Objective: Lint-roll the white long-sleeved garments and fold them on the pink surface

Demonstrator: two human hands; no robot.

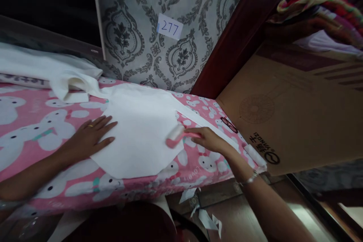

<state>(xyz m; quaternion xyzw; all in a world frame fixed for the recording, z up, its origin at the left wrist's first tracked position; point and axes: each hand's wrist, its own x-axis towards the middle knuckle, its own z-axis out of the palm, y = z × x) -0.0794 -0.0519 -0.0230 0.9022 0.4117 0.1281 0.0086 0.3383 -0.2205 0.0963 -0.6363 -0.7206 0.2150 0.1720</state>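
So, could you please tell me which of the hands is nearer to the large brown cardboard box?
Right. The right hand, gripping a pink-handled white roller, is left of the box; the left hand lies farther left, at the flat white cloth's left edge.

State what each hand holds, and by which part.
Right hand: a white cylindrical roller, by its pink handle. Left hand: nothing; it rests partly on the flat white cloth.

Passage lies above the white cloth (138, 132); a carton (300, 113) bars the right.
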